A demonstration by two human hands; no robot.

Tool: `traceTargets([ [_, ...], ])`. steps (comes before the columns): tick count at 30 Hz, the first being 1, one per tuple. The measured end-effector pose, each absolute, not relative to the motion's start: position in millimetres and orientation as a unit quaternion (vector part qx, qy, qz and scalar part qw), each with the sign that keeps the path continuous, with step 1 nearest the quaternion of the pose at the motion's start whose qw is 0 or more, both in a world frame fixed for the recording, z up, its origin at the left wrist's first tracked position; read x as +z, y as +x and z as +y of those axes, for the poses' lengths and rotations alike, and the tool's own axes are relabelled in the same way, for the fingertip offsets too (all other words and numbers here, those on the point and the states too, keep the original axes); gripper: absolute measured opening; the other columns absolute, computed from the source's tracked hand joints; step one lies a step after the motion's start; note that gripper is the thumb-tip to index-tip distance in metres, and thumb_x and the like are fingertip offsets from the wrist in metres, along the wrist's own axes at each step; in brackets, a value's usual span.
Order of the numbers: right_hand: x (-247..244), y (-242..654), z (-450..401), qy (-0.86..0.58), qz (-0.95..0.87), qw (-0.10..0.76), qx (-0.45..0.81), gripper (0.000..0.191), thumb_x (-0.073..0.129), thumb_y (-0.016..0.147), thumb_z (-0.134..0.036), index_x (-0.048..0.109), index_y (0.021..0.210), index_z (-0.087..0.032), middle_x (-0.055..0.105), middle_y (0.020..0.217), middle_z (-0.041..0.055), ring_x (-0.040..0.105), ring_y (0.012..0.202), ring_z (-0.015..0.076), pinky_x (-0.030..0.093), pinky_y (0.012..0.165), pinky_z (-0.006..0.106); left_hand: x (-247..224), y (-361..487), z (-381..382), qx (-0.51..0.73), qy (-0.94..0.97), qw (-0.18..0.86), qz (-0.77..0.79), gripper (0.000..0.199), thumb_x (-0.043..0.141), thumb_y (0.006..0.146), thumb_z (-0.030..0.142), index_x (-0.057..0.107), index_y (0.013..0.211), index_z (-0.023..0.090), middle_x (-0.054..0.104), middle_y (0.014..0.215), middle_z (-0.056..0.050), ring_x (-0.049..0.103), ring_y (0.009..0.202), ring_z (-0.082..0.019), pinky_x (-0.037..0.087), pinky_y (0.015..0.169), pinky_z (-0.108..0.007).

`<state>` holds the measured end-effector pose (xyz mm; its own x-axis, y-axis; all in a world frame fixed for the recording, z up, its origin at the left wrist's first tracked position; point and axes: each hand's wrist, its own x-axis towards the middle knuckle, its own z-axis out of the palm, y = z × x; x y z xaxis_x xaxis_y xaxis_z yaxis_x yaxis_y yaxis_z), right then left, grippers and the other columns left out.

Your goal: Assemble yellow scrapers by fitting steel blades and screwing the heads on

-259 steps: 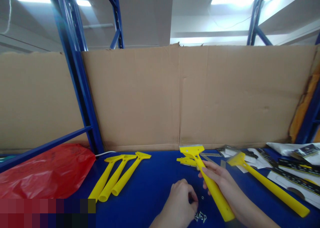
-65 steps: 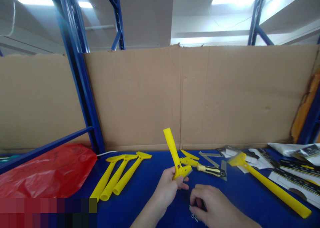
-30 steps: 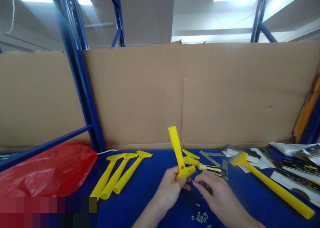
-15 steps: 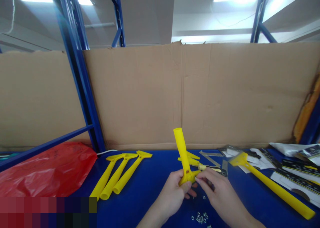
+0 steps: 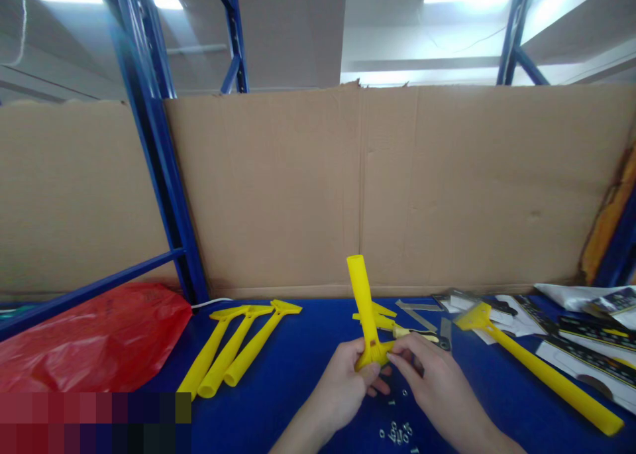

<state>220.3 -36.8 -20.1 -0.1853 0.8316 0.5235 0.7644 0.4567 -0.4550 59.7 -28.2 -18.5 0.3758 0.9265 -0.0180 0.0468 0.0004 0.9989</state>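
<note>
My left hand (image 5: 348,378) is closed around the head end of a yellow plastic scraper handle (image 5: 362,293), whose round tube points up and leans slightly left. My right hand (image 5: 424,371) pinches with thumb and fingertips at the right edge of that head; whatever small thing lies between the fingertips is hidden. Below both hands, several small silver nuts and screws (image 5: 397,434) are scattered on the blue surface. Just behind the hands lie another yellow scraper part (image 5: 381,315) and a tool with a pale yellow and black handle (image 5: 422,335), partly covered by my right hand.
Three yellow scraper handles (image 5: 253,348) lie side by side at left, near a red plastic bag (image 5: 114,335). A longer yellow scraper (image 5: 551,371) lies at right beside black-and-white packaging (image 5: 591,358). Thin metal strips (image 5: 420,313) lie behind. A cardboard wall (image 5: 278,195) and blue rack post (image 5: 163,175) stand beyond.
Both hands and the scraper handle stay almost in place; my right fingertips have shifted slightly at the head. A small silver piece now shows on the surface just below the hands.
</note>
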Motion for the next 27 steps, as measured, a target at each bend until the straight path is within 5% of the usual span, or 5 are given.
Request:
traceTargets([
  [27,-19.5,219.6,-36.9,-0.552,-0.766,0.316,0.094,0.022,0.047,0.086,-0.031,0.058,0.068,-0.023,0.065,0.068,0.0001,0.060,0.062,0.0166,0.041,0.053,0.024,-10.8,64.8,-31.4,0.427,0.529,0.606,0.413,0.020,0.062,0.066,0.016,0.063,0.084,0.007,0.062,0.070,-0.003,0.057,0.052,-0.009,0.047,0.053,-0.023],
])
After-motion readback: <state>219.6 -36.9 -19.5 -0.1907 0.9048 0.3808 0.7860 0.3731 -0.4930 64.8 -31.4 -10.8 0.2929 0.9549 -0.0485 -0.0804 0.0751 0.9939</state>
